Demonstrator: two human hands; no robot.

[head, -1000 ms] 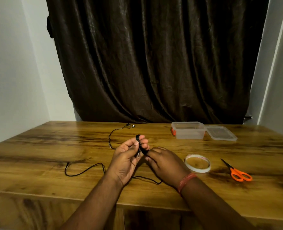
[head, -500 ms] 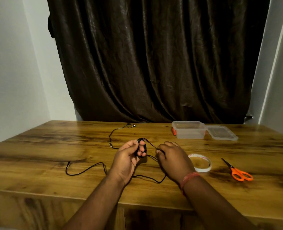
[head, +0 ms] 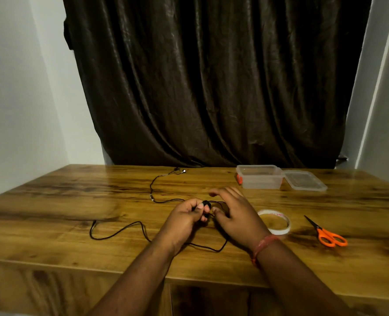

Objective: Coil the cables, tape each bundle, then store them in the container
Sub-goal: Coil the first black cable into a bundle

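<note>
Working at our wooden table (head: 52, 201), dark curtain (head: 211, 87) beyond. Our left hand (head: 184, 218) pinches the black cable's (head: 120, 228) small coil; right hand (head: 232, 213), fingers spread, touches it. Container (head: 259, 180) sits beyond-right. Coil's mostly hidden.

You are sitting in what looks like a room in a home, at a wooden table (head: 52, 201) with strong grain and a cupboard front below its near edge. Straight ahead at twelve o'clock a heavy dark brown curtain (head: 211, 87) hangs in folds down to the tabletop, set between plain white walls (head: 18, 99) at ten and two o'clock. The things on the table are household ones: a clear plastic food container (head: 259, 179) with its lid (head: 305, 180) beside it at one o'clock, a roll of tape (head: 274, 221) and orange-handled scissors (head: 325, 233) at two to three o'clock, and a thin black cable (head: 120, 229) lying loose
</note>
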